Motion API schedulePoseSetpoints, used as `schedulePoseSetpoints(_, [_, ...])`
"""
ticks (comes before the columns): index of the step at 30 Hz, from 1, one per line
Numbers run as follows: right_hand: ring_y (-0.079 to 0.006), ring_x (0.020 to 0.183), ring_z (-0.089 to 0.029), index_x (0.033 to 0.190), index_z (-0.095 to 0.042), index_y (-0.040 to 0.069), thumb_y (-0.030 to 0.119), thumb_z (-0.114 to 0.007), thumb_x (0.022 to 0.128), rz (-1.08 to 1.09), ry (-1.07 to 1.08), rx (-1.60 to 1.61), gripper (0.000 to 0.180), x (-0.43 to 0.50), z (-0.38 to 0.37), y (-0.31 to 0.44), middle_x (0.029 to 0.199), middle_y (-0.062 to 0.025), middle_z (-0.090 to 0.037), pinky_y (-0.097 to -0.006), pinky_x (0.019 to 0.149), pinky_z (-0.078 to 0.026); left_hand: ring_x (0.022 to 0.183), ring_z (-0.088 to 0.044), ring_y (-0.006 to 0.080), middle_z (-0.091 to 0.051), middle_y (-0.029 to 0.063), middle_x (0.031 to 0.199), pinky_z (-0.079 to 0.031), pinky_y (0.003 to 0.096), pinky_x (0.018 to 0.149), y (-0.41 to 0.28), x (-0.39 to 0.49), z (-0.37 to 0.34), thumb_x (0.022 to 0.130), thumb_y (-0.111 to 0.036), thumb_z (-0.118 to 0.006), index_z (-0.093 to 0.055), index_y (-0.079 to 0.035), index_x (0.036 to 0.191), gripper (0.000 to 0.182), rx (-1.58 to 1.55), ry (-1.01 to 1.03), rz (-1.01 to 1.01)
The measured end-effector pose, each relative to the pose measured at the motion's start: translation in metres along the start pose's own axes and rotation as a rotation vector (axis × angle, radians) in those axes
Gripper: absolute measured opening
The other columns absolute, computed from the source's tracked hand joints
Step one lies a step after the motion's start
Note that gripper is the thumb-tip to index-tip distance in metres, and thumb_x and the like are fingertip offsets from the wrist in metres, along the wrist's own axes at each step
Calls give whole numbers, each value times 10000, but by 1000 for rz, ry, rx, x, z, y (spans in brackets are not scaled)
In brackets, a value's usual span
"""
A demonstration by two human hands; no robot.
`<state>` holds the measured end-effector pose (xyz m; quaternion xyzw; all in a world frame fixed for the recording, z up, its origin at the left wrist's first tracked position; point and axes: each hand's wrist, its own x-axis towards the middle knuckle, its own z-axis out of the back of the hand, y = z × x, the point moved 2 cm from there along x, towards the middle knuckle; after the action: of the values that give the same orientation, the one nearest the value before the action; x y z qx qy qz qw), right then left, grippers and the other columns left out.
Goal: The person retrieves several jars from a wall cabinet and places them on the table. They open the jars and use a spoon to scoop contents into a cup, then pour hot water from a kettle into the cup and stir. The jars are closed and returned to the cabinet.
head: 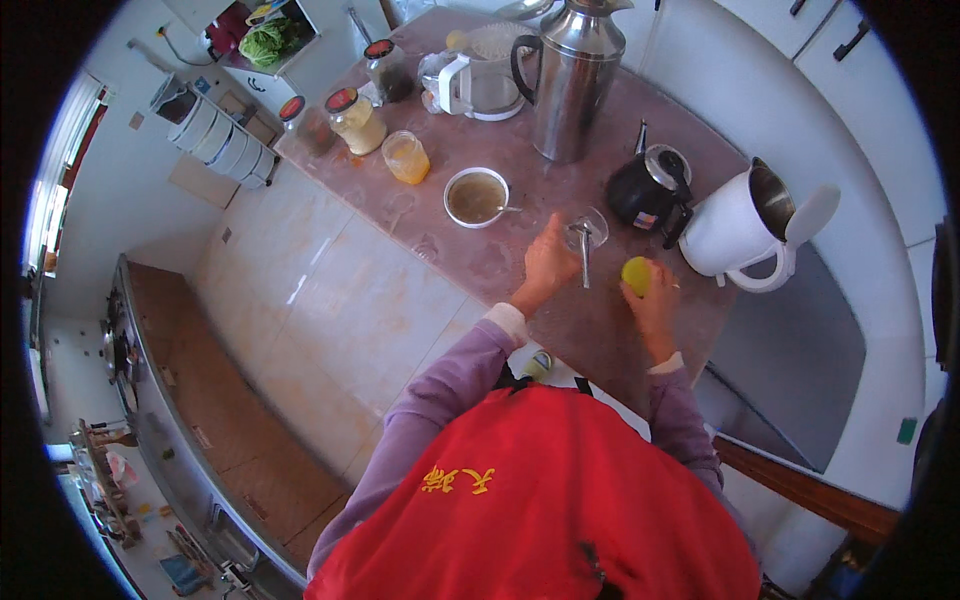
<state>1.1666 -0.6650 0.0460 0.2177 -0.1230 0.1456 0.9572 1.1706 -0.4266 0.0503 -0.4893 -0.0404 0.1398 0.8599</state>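
Note:
My left hand (550,262) curls against the side of a small clear glass (598,219). A metal spoon (586,262) rests in the glass, its handle sticking out over the rim towards me. In my right hand (658,300) is a round yellow-green object (636,276); whether it is a fruit or a lid I cannot tell. Left of the glass stands a white bowl (448,201) of brownish liquid with a spoon (509,209) in it. Behind my hands are a black teapot (637,187) and a white electric kettle (720,232), its lid raised.
A steel vacuum jug (566,112) and a glass coffee carafe (491,86) stand further back on the reddish table (495,262). An open jar of orange contents (406,159) and several red-lidded jars (358,124) line its left side. White cabinets (885,112) border the right.

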Motion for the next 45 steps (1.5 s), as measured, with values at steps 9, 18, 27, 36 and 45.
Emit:
schedulePoseSetpoints(9, [-343,1120,-630,1244,-631,76,298,-773,863,-91,-60,139,463,3,26,15,1285,-129,-647,-465,980,-472,962,-679,445,-693,225,1099,-534,533,839,14,-13,-20,751,-293,-811,-476,-58,1364,737,14,-18,-143])
schedulePoseSetpoints(18, [-186,829,-726,1169,-667,35,119,-633,987,-76,39,308,203,21,136,121,1020,-111,-739,-297,756,-555,860,-703,217,-666,119,1060,-589,335,727,104,-35,99,1010,-373,-624,-433,-46,1372,524,-746,121,354])
schedulePoseSetpoints(27, [-155,731,-689,1215,-635,57,160,-580,1027,-293,136,568,221,33,-37,202,931,-78,-711,-279,645,-533,954,-713,266,-637,149,1209,-612,377,768,146,49,142,1018,-287,-593,-444,-57,1366,443,-960,378,381])
schedulePoseSetpoints(36, [-299,954,-718,1141,-656,60,146,-612,983,-434,66,523,185,87,-133,186,1045,-155,-729,-372,811,-541,914,-738,294,-648,191,1162,-639,368,734,161,80,155,989,-130,-530,-376,-20,1376,431,-930,446,427])
schedulePoseSetpoints(45, [-371,932,-675,1074,-658,37,163,-709,893,-190,116,255,226,141,-168,201,988,-175,-706,-462,793,-519,888,-742,291,-653,180,1197,-635,374,744,176,83,203,994,-169,-555,-432,-42,1395,438,-779,581,429])
